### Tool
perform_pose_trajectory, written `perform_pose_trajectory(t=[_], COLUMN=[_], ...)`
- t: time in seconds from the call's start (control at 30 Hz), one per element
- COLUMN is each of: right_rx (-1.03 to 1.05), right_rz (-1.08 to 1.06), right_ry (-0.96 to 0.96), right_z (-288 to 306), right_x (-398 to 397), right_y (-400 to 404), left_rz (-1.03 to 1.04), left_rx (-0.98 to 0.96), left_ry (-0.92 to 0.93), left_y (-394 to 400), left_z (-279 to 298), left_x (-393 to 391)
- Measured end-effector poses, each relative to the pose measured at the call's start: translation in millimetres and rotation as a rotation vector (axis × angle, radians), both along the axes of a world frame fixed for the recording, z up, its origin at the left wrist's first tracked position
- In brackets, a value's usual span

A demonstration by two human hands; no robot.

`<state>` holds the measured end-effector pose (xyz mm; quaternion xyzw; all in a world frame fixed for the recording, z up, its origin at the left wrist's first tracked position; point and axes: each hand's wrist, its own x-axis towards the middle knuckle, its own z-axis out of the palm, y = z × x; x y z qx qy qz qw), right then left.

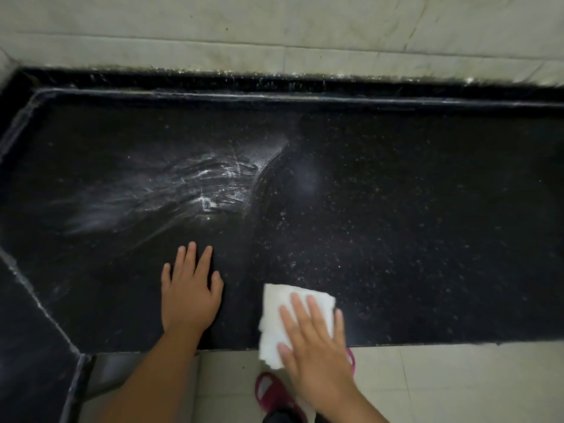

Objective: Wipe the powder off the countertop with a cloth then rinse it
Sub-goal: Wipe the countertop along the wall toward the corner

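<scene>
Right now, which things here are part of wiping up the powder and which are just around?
Part of the job: white cloth under right hand; powder smears; black countertop; left hand.
Just around: red slipper; tiled wall.

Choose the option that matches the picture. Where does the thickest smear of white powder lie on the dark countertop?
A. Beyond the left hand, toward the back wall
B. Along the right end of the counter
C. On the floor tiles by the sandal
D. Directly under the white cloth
A: the heaviest streaks of powder lie on the countertop past the fingertips of the left hand, away from the cloth under the right hand.
</scene>
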<state>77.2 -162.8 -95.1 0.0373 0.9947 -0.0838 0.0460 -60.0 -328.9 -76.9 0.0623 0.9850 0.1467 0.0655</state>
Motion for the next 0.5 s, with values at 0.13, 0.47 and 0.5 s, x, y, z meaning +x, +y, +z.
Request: perform_pose_trajectory(t=[0.13, 0.47, 0.5], right_rx=[0.039, -0.016, 0.003], right_rz=[-0.238, -0.078, -0.013], right_ry=[-0.159, -0.348, -0.311], right_z=[9, 39, 35], right_x=[34, -105, -111], right_y=[67, 21, 3], left_rz=[0.005, 0.014, 0.015], left_rx=[0.030, -0.013, -0.024], left_ry=[0.012, -0.066, -0.079], left_y=[-2, -1, -1], left_z=[1, 9, 11], left_x=[1, 2, 2])
